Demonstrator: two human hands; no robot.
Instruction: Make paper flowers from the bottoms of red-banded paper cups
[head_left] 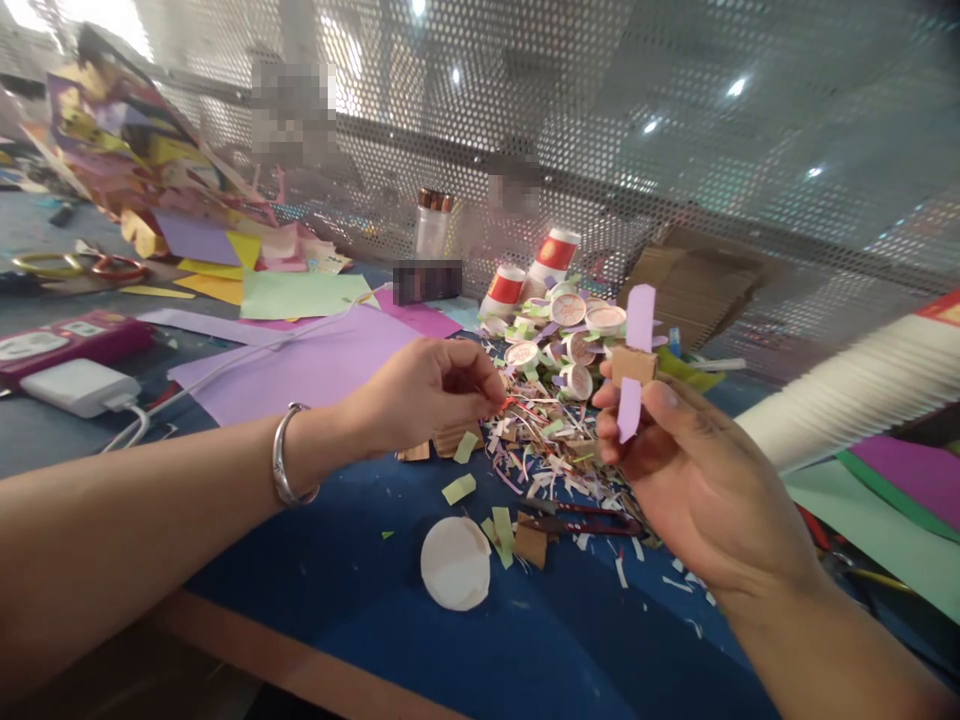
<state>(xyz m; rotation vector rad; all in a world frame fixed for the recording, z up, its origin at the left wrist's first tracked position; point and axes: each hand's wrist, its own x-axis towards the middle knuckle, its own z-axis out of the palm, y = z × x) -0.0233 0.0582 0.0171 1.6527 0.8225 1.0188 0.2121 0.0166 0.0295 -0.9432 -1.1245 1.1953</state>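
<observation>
My right hand [690, 470] is closed on a small brown cardboard piece [634, 364] with a lilac paper strip [637, 350] running across it, held up above the table. My left hand [427, 390], with a silver bangle at the wrist, is pinched shut over the heap of paper scraps [547, 440]; a thin red sliver shows at its fingertips. A white paper disc [455, 563] lies on the blue table [360, 590] below the hands. Scissors [585, 520] lie among the scraps under my right hand.
Small round paper lids and red-and-white cups [555, 255] sit behind the scraps. Purple and green paper sheets [300, 360] lie at left, with a white charger [79, 385] and cable. A stack of white cups [862, 390] lies at right. A perforated metal screen [675, 150] closes the back.
</observation>
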